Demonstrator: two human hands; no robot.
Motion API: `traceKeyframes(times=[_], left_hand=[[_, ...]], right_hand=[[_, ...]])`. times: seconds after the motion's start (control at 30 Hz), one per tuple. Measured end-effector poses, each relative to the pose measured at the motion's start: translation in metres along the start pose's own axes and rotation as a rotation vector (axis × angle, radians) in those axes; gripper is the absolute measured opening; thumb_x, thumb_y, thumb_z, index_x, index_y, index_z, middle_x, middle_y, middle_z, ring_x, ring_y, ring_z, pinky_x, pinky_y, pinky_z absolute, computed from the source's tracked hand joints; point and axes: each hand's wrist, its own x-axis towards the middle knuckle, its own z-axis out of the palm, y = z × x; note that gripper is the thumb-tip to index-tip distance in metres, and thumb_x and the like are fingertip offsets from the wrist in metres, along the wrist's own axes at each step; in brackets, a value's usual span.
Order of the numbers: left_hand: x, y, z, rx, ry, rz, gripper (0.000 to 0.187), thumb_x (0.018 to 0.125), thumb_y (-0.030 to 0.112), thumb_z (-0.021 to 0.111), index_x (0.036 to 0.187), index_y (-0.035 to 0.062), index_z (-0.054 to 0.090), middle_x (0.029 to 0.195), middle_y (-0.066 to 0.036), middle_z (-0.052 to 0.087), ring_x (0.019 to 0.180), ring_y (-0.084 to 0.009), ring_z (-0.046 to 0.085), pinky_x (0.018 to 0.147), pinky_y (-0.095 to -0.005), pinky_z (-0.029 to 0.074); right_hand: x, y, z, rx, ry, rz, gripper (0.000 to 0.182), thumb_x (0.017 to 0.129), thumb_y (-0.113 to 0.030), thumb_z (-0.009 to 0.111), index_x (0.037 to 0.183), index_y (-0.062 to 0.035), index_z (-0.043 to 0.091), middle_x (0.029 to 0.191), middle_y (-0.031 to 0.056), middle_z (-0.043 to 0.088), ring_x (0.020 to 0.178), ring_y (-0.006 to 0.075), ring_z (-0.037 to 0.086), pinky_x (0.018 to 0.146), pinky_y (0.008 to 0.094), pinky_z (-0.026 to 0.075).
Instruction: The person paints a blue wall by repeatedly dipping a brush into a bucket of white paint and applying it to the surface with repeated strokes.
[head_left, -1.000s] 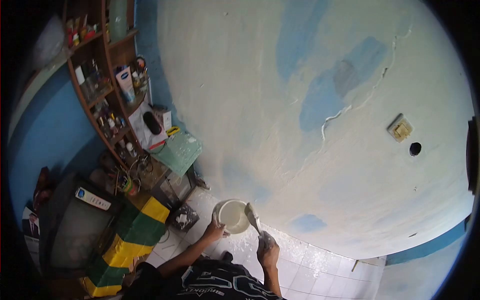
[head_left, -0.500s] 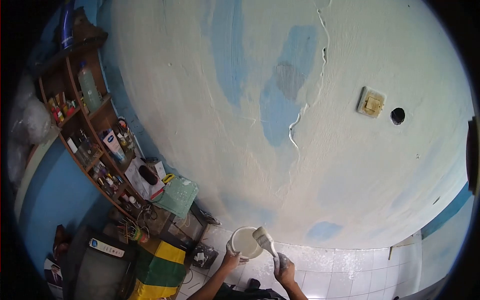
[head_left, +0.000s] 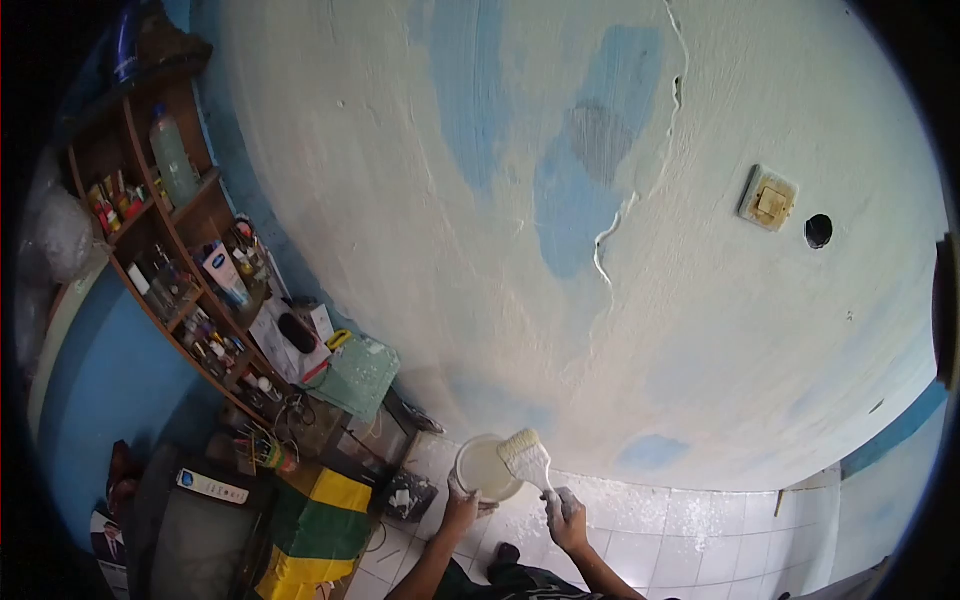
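Note:
My left hand (head_left: 463, 508) grips a white tub (head_left: 459, 467) by its near left side, fingers wrapped under and around it. Pale, milky paint (head_left: 483, 474) shows inside. In my right hand (head_left: 566, 519) is a wide paintbrush (head_left: 527, 461), held by its white handle. Its bristles, coated off-white, overlap the tub's right rim in this view, with the broad side turned up. White smears mark the fingers of both hands. Ahead stands a wall (head_left: 400, 250) with streaky off-white paint over blue patches and a long crack line (head_left: 603, 245).
At left, a wooden shelf (head_left: 170, 225) holds bottles and small items. Below it are a television (head_left: 205, 540), a green and yellow cloth (head_left: 320, 525) and a green box-like item (head_left: 362, 375). A light switch (head_left: 770, 201) and a hole (head_left: 818, 231) sit in the wall. White specks cover the tiled floor (head_left: 640, 545).
The brush has turned from a narrow tilt to show its broad side, and my right hand has shifted slightly up. The view has moved a little, so the wall appears further right.

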Motion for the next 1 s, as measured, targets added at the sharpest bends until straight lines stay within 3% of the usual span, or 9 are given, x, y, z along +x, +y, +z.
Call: traceKeyframes(times=[0.07,0.2,0.33,0.47,0.57,0.7,0.73,0.8,1.0], left_hand=[[0.006,-0.007,0.001,0.037,-0.009,-0.007,0.059,0.087,-0.003,0.036,0.128,0.0254,0.003,0.122,-0.027,0.033,0.079,-0.0358,0.062,0.068,-0.0413,0.055],[-0.004,0.013,0.019,0.055,-0.006,0.031,0.061,0.086,-0.003,0.036,0.127,0.0291,0.003,0.122,-0.027,0.033,0.08,-0.0363,0.061,0.069,-0.0419,0.055],[-0.002,0.011,0.02,0.033,0.022,0.045,0.062,0.087,-0.003,0.036,0.128,0.029,0.002,0.121,-0.027,0.034,0.08,-0.0366,0.061,0.068,-0.0423,0.055],[0.016,-0.009,0.003,0.022,0.02,0.042,0.062,0.087,-0.002,0.037,0.128,0.0279,0.002,0.12,-0.027,0.036,0.08,-0.0358,0.061,0.067,-0.041,0.055],[0.009,-0.009,0.006,0.025,0.075,0.038,0.061,0.087,-0.001,0.037,0.129,0.0258,0.002,0.119,-0.026,0.037,0.08,-0.0343,0.061,0.068,-0.0396,0.055],[-0.005,-0.005,0.01,0.068,0.067,0.083,0.062,0.088,-0.001,0.038,0.131,0.0235,0.002,0.119,-0.024,0.039,0.08,-0.0329,0.061,0.068,-0.0393,0.055],[-0.008,-0.007,0.013,0.069,0.083,0.092,0.059,0.088,-0.001,0.038,0.131,0.0188,0.003,0.116,-0.025,0.042,0.079,-0.0332,0.062,0.067,-0.0382,0.056],[-0.012,-0.006,0.016,0.079,0.111,0.116,0.055,0.087,-0.003,0.036,0.131,0.0093,0.005,0.109,-0.027,0.047,0.078,-0.0339,0.063,0.064,-0.0359,0.057],[-0.025,-0.01,0.015,0.068,0.142,0.044,0.055,0.087,-0.003,0.036,0.13,0.0097,0.004,0.112,-0.027,0.045,0.08,-0.0354,0.062,0.069,-0.0397,0.056]], right_hand=[[0.001,-0.004,0.003,0.385,-0.011,0.229,0.023,0.092,-0.025,0.043,0.083,-0.0056,0.05,0.053,-0.0035,0.036,0.041,0.0077,0.034,0.039,0.0218,0.029],[0.012,-0.024,-0.002,0.781,-0.007,0.348,0.025,0.092,-0.028,0.043,0.08,-0.0065,0.046,0.052,-0.0044,0.031,0.04,0.0045,0.027,0.037,0.0203,0.022],[0.015,-0.012,-0.007,0.631,0.011,0.152,0.021,0.092,-0.024,0.043,0.082,-0.0053,0.047,0.052,-0.004,0.034,0.041,0.0048,0.031,0.038,0.0202,0.026],[0.016,-0.013,-0.015,-0.037,-0.044,-0.081,0.018,0.091,-0.016,0.042,0.09,-0.0002,0.051,0.055,0.0025,0.045,0.045,0.0109,0.042,0.043,0.025,0.034],[0.005,-0.021,-0.017,-0.23,-0.021,-0.141,0.017,0.09,-0.013,0.043,0.089,0.0009,0.052,0.056,0.0073,0.047,0.046,0.015,0.044,0.044,0.0288,0.035],[-0.002,-0.012,-0.011,-0.349,-0.038,-0.238,0.01,0.086,-0.008,0.048,0.092,-0.0001,0.051,0.062,0.0161,0.052,0.052,0.0312,0.054,0.048,0.0364,0.041],[-0.001,-0.011,-0.01,-0.399,-0.076,-0.243,0.014,0.084,-0.01,0.052,0.094,-0.0011,0.051,0.067,0.0209,0.055,0.059,0.0384,0.056,0.049,0.0434,0.043],[-0.006,-0.002,-0.009,-0.415,-0.064,-0.282,0.014,0.084,-0.011,0.052,0.094,-0.0013,0.051,0.069,0.0205,0.056,0.06,0.0382,0.056,0.05,0.0429,0.044],[-0.012,0.003,-0.01,-0.459,-0.13,-0.222,0.013,0.082,-0.006,0.054,0.091,0.0022,0.052,0.074,0.0213,0.056,0.062,0.0386,0.056,0.053,0.0415,0.045]])
